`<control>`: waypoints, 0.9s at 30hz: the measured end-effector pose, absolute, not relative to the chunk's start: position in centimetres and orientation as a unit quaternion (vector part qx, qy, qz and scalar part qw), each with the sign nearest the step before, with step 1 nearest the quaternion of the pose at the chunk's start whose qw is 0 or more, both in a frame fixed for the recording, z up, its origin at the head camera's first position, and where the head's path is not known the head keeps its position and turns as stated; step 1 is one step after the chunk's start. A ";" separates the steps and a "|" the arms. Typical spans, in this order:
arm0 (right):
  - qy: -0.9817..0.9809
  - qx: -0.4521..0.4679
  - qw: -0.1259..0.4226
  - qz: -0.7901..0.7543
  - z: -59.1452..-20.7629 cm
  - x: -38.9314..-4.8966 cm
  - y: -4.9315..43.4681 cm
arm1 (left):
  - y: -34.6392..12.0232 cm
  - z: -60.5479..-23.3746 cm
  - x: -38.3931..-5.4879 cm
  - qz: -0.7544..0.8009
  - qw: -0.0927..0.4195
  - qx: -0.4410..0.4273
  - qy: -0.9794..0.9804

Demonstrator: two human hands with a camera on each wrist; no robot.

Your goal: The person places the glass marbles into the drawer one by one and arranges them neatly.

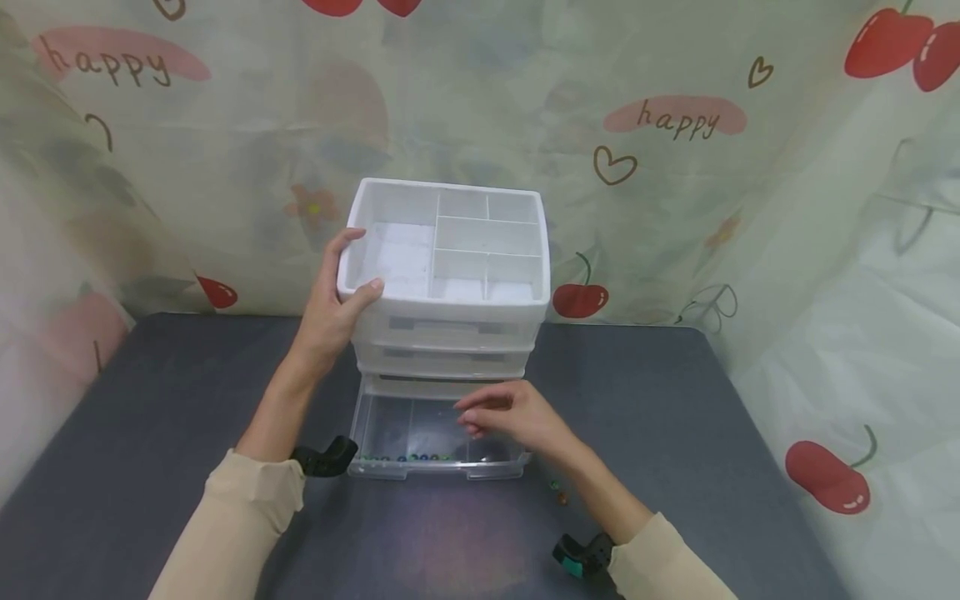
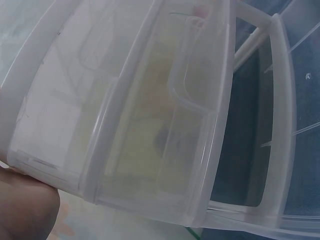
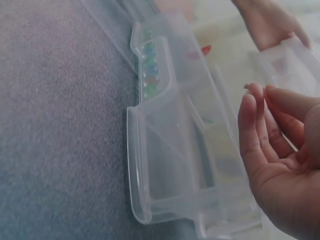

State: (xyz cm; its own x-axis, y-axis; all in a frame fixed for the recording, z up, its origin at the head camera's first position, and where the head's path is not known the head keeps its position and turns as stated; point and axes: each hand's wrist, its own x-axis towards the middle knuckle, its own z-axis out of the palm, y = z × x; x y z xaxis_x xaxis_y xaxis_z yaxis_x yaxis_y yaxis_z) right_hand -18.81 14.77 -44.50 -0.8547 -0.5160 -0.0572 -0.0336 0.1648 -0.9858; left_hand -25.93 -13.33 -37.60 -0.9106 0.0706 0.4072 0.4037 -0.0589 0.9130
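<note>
A white plastic drawer unit (image 1: 442,325) stands on the dark table, with a divided tray (image 1: 390,258) on top. My left hand (image 1: 330,292) grips the tray's left side, thumb over the front rim. The clear bottom drawer (image 1: 382,425) is pulled out, while the two drawers above it are closed. Several small glass marbles (image 1: 423,457) lie in a row along its front wall, left of centre; the right wrist view shows the marbles (image 3: 150,70) as green and blue. Over the drawer's right part hovers my right hand (image 1: 510,412), fingers loosely bent, with nothing visible between them.
Two more marbles (image 1: 558,492), one green and one orange-brown, lie on the dark tabletop (image 1: 645,400) right of the drawer, near my right forearm. A printed cloth (image 1: 480,100) with cherries and lettering hangs behind the table.
</note>
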 end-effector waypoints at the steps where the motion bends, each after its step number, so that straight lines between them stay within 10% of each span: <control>1: 0.737 -0.185 0.194 -0.621 -44.5 -18.7 15.0 | -13.3 -37.6 -25.9 -0.706 0.118 -0.176 -0.676; 27: 0.728 -0.148 0.164 -0.649 -45.5 -17.0 19.8 | -13.3 -37.6 -25.8 -0.703 0.118 -0.172 -0.680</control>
